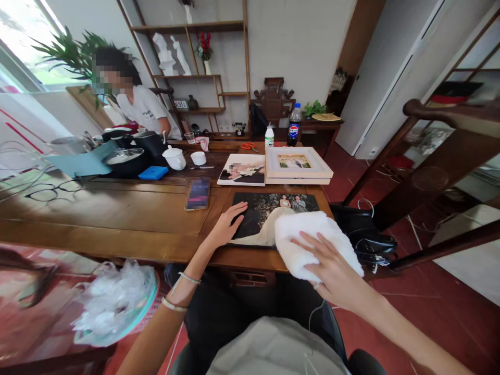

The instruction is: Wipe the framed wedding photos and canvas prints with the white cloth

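Note:
A large dark photo print lies flat at the near right end of the wooden table. My left hand rests flat on its left edge, fingers stretched out. My right hand presses a folded white towel onto the print's near right corner, fingers spread over the cloth. Beyond the print sit another photo print and stacked white picture frames.
A phone lies left of the print, glasses farther left. Pots, a white teapot, a cup, scissors and two bottles stand at the back. Another person sits at the far left. A black bag lies on the floor at right.

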Tool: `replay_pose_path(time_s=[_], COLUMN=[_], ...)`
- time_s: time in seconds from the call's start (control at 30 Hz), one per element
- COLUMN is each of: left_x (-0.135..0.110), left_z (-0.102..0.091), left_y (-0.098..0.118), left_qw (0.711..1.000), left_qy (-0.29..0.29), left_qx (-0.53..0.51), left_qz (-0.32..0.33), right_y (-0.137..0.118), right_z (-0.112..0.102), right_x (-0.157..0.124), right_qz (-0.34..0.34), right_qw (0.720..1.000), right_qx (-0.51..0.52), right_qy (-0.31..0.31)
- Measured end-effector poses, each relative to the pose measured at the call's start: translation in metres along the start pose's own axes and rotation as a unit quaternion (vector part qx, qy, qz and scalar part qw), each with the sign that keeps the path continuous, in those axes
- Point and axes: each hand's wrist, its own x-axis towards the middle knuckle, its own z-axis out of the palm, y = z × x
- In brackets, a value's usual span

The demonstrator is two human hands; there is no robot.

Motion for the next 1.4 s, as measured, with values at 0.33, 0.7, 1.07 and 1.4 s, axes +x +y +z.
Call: replay_pose_path(time_s=[0.33, 0.7, 1.07, 1.4], left_x=[-0.002, -0.001, -0.001, -0.002], left_z=[0.002, 0.006, 0.003, 0.004], left_y=[-0.007, -0.009, -0.007, -0.007], left_qw=[1.000, 0.999, 1.000, 1.000], left_qy=[0.011, 0.032, 0.017, 0.022], left_qx=[-0.009, -0.010, 0.001, 0.000], left_qz=[0.016, 0.023, 0.021, 0.021], right_y=[0.086, 0.054, 0.030, 0.075], right_z=[0.008, 0.006, 0.002, 0.010], right_x=[0.065, 0.060, 0.053, 0.112], right_qz=[0.074, 0.070, -0.023, 0.061], right_qw=[0.994, 0.996, 1.000, 0.994], right_qx=[-0.055, -0.058, 0.015, -0.086], right_qy=[0.050, 0.010, -0.008, -0.001])
